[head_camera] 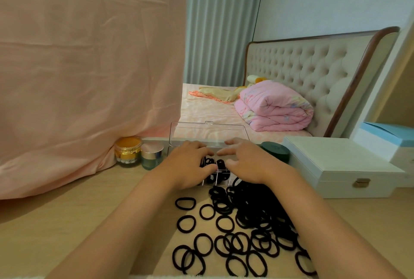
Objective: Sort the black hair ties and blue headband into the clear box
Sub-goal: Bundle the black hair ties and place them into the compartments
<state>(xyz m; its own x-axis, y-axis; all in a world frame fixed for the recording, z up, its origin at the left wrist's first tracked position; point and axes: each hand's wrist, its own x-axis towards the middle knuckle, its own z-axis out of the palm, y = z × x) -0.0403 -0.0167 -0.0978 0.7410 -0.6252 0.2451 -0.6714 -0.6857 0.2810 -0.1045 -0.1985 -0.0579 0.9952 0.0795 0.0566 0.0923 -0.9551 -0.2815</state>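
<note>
- The clear box stands on the table, lid up, black ties in its middle compartments.
- Dozens more loose ties lie just before it, too many to count.
- Left hand and right hand rest spread over the box; whether either grip holds a tie, I cannot tell.

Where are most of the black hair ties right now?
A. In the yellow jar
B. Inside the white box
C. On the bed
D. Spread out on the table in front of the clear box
D: most black hair ties lie loose on the table, nearer than the clear box, where both hands are.
</note>
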